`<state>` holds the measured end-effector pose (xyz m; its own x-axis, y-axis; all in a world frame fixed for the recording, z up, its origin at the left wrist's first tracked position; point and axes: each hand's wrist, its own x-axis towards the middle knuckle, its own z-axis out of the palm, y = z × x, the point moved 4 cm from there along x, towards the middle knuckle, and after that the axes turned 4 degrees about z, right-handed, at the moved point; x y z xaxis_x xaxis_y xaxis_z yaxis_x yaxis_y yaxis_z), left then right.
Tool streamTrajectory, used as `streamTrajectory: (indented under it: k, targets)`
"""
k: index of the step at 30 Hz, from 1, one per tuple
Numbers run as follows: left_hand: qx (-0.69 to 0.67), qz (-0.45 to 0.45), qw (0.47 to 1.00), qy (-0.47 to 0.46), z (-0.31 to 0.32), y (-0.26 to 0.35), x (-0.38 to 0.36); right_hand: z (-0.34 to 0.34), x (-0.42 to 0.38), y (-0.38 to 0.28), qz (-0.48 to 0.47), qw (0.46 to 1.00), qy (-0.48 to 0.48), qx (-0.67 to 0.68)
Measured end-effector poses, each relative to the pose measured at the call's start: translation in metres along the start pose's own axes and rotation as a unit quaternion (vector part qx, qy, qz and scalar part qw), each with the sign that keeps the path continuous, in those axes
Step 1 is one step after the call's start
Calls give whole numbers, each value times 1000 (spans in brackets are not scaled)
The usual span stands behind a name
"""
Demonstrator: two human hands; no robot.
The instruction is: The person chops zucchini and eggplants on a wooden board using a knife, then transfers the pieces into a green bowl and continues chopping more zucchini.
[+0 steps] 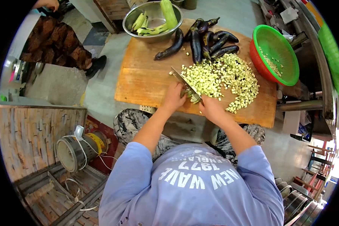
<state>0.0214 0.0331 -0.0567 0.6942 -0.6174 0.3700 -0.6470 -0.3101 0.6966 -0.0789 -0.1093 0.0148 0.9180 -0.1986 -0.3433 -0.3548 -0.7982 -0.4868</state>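
Note:
My right hand point(211, 107) is wrapped round the handle of a kitchen knife point(185, 82), whose blade points up and left across the wooden board point(135, 77). Close to the blade's left side, my left hand point(173, 96) has its fingers curled over small pale green pieces, partly hidden, that look like cut eggplant. Diced eggplant point(239, 81) lies in a wide heap to the right of the knife. Behind the heap is a cluster of whole dark purple eggplants point(196, 47), with one more eggplant point(171, 48) lying apart to its left.
A metal bowl point(129, 23) with peeled green vegetable pieces stands at the board's back left. At the right edge is a green colander point(269, 41) nested in a red basin point(254, 60), holding some dice. Another person's patterned clothing point(54, 43) shows at upper left.

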Motion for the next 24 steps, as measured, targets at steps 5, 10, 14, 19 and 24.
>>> streamTrajectory:
  k: [5,10,14,19,24]
  targets:
    - [-23,-16,999,-29,-2,-3,-3,6,16,3,13,996,35,86]
    - [-14,-33,999,37,-17,11,-9,-27,-9,-8,-5,997,10,80]
    - [24,-39,998,-35,-10,7,-7,-12,-13,1,-30,999,-10,-25]
    - [57,-11,998,-34,-6,3,-8,11,7,0,-37,998,35,26]
    - [34,-1,999,8,-11,6,-13,-18,-1,-2,-12,999,-13,36]
